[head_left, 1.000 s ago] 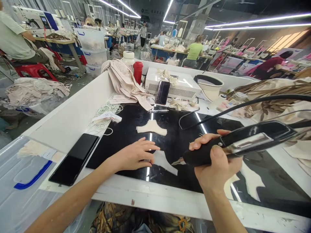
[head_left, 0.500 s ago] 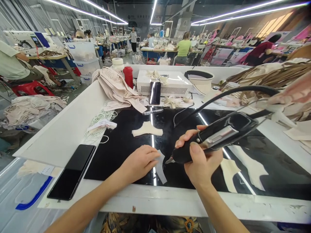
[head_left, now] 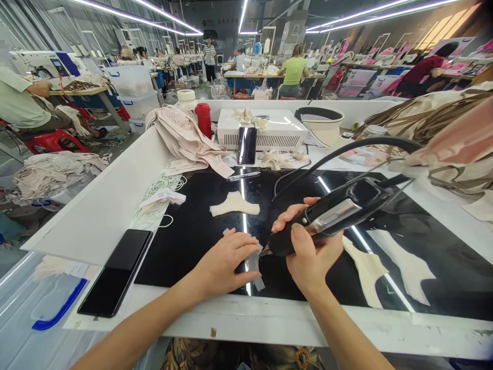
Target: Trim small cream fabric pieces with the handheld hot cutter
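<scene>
Two hands over a black glossy worktop (head_left: pixel 200 226): left hand (head_left: pixel 223 262) open, fingers flat on a small pale fabric piece (head_left: pixel 254 263) near the front edge. Right hand (head_left: pixel 308 252) closed around a black corded hot-cutting tool (head_left: pixel 331 213), tip touching that piece; smartphone (head_left: pixel 115 271) lying left of the worktop

At the black worktop (head_left: pixel 200 226), the person's left hand (head_left: pixel 225 262) presses flat on a small pale fabric piece (head_left: pixel 254 263). The right hand (head_left: pixel 310 252) grips a black corded cutting tool (head_left: pixel 331 213), its tip touching that piece beside the left fingers. Another cut shape (head_left: pixel 234 204) lies farther back. A dark phone (head_left: pixel 115 271) rests on the white ledge to the left.
</scene>
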`<state>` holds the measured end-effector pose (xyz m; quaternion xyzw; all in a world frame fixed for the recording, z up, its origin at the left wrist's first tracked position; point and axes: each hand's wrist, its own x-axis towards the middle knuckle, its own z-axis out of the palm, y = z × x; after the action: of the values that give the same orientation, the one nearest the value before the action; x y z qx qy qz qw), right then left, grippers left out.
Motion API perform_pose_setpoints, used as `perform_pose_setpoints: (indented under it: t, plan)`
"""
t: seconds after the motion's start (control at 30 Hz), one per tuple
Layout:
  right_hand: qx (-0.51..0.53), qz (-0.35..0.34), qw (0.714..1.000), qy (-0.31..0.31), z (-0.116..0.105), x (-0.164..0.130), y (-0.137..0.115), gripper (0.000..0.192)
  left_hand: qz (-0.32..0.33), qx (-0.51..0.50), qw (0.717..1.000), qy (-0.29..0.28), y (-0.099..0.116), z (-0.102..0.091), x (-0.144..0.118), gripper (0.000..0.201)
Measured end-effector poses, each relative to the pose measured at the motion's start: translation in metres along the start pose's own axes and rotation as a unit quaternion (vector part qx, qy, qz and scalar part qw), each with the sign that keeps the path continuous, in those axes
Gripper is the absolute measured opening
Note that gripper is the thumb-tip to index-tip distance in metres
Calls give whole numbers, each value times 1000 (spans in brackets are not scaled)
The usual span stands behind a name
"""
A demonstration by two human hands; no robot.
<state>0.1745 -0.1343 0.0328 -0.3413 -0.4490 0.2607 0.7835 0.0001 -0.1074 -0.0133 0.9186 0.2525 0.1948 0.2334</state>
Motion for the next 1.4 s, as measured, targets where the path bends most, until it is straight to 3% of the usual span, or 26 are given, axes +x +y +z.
perform_pose_setpoints:
  t: [0.17,0.5,1.4]
  plan:
    - [6,8,1000,-5,0,-2,2,33,-16,2,1000,-23,3,4,0,65]
    - [12,17,1000,-21,-5,-10,-10,33,-20,4,999,-48,4,0,1,76]
    - [-1,38,999,-39,-16,-29,-26,34,-3,-3,1000,-27,0,3,-2,69]
